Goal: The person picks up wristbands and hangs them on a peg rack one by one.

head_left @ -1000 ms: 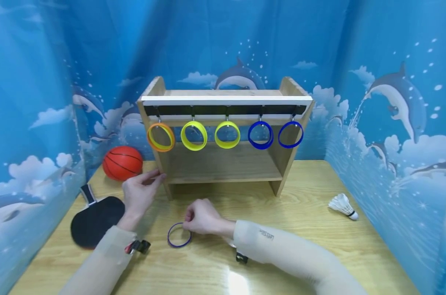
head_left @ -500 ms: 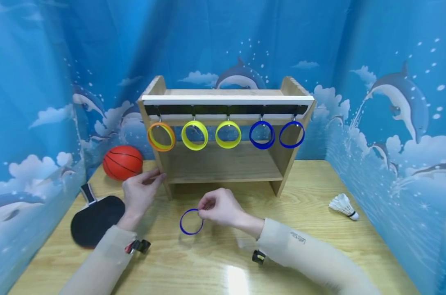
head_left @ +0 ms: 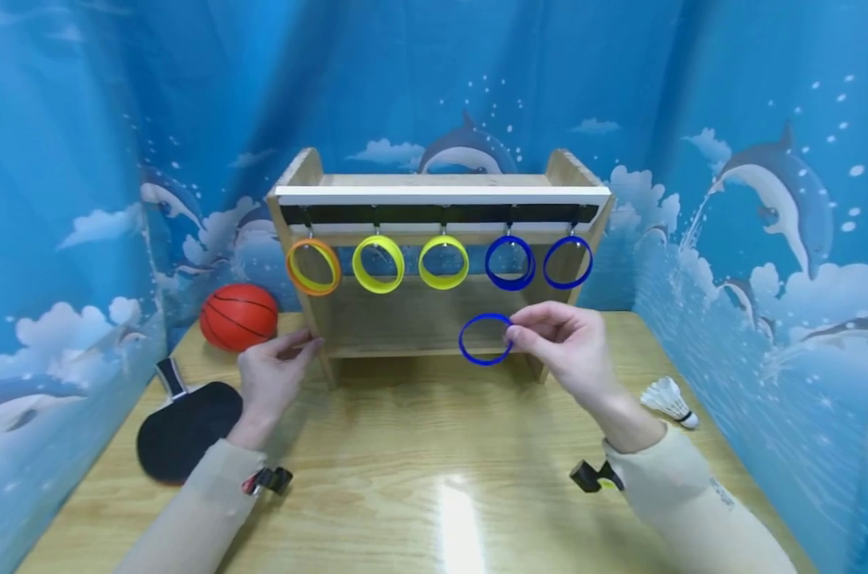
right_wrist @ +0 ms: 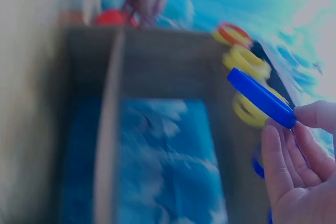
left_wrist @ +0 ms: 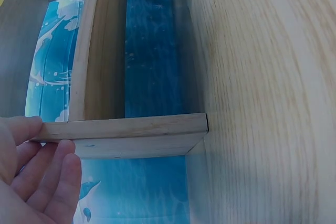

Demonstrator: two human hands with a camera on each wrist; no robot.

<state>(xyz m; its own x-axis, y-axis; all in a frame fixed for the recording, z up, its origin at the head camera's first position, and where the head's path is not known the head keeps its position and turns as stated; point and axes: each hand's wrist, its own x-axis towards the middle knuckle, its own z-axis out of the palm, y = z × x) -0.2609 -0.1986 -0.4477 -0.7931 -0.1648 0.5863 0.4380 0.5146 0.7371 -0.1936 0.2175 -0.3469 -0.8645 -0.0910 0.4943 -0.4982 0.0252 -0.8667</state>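
Note:
My right hand [head_left: 573,355] pinches a thin blue ring [head_left: 485,363] between thumb and fingertips, in front of the right part of a wooden shelf unit [head_left: 419,323]. In the right wrist view the same blue ring [right_wrist: 261,98] stands out from the fingertips. My left hand [head_left: 272,383] holds the unit's left side board. The left wrist view has the thumb and fingers on either side of that board [left_wrist: 142,126]. Along the unit's front, hooks carry an orange ring [head_left: 292,275] with yellow inside it, yellow rings [head_left: 378,287], and blue rings [head_left: 508,285] toward the right.
A red ball [head_left: 238,317] and a black table tennis paddle [head_left: 190,434] lie left of the unit. At the right is a white shuttlecock [head_left: 666,399]. Blue dolphin-print curtains [head_left: 405,80] surround the wooden table [head_left: 376,494] at the back and sides.
My right hand has lifted the blue ring off the table and carried it right and up, to below the hanging blue rings. The left hand has stayed in place.

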